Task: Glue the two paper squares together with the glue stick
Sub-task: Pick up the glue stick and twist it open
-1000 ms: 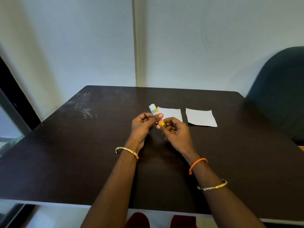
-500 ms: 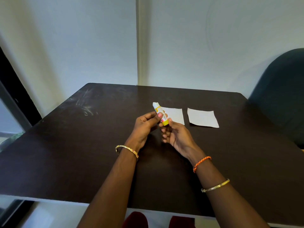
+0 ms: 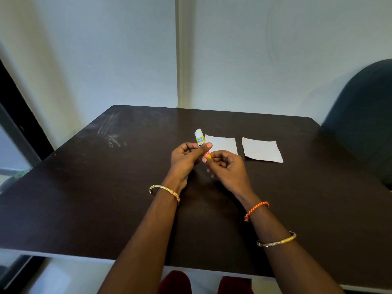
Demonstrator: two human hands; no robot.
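Observation:
A yellow glue stick with a white top stands nearly upright above the table's middle. My left hand grips its body between thumb and fingers. My right hand pinches its yellow bottom end with thumb and forefinger. Two white paper squares lie flat on the dark table, apart from each other: one just behind my hands, the other to its right.
The dark brown table has pale smears at its back left. A dark chair back stands at the table's right side. A pale wall rises behind. Red cloth shows below the near table edge.
The glue stick has turned more upright in my left hand. My right hand, which had opened away from it half a second ago, has come back and closed on its bottom end.

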